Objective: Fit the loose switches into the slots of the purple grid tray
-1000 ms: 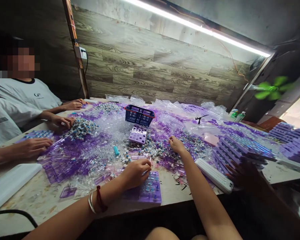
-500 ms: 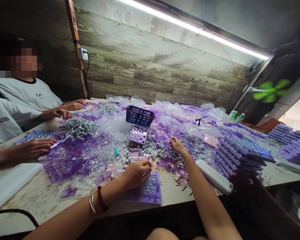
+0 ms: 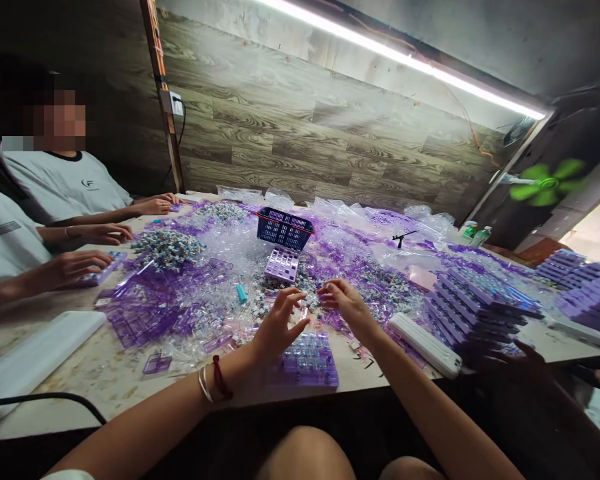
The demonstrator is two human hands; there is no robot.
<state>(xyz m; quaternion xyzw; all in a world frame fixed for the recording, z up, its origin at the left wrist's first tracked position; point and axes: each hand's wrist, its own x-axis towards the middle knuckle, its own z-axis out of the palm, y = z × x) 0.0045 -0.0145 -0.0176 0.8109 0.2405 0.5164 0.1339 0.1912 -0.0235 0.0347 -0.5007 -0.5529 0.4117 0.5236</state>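
My left hand (image 3: pixel 279 328) hovers over the near edge of the table, thumb and fingers apart, with nothing visible between them. Below it lies a purple plastic tray (image 3: pixel 325 380) whose raised cells hold clear and blue pieces; my hand and forearm cover its left part. My right hand (image 3: pixel 351 307) is just right of the left one, above the small parts. Its fingers are curled together at the tips, and whatever they pinch is too small to make out. Loose white and blue parts (image 3: pixel 307 288) are scattered beyond both hands. Behind them, a light purple grid tray (image 3: pixel 283 265) leans by a dark blue basket (image 3: pixel 286 230).
On the right stand stacked purple trays (image 3: pixel 463 313) beside a long white bar (image 3: pixel 425 343). Purple frames (image 3: pixel 150 293) and a heap of small parts (image 3: pixel 167 248) spread leftward. Two co-workers sit at left, one hand (image 3: pixel 83 263) over a tray. A green fan (image 3: pixel 547 183) is at far right.
My left hand has lifted off the tray and its fingers have spread. My right hand has come leftward from the parts pile, close to the left. A co-worker's hand has shifted left.
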